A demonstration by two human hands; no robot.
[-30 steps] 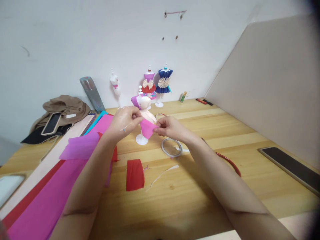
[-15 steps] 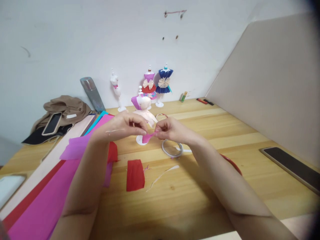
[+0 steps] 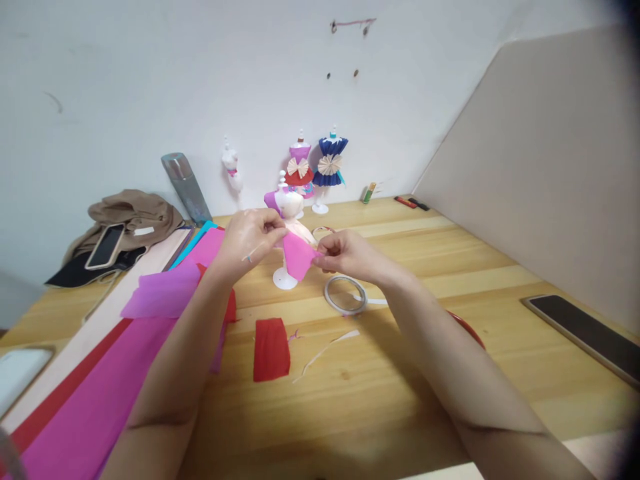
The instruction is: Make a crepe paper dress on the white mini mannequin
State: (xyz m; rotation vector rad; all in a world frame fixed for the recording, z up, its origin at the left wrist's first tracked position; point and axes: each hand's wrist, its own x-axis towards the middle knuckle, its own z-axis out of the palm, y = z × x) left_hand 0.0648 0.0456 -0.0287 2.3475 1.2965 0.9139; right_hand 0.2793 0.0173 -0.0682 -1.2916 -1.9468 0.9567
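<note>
The pink piece [image 3: 299,258] was held up in front of the near mannequin [image 3: 290,203], above the desk [image 3: 350,407]. One edge was pinched in the grip of the left hand [image 3: 250,241], the other in that of the right hand [image 3: 350,257], apparently so that it was spread open between them. Beside the right hand, a ring-shaped roll [image 3: 327,293] was laid flat, probably for stability. Behind, dressed mannequins [image 3: 329,177] were stood by the wall [image 3: 200,73], seemingly clear of the hands.
</note>
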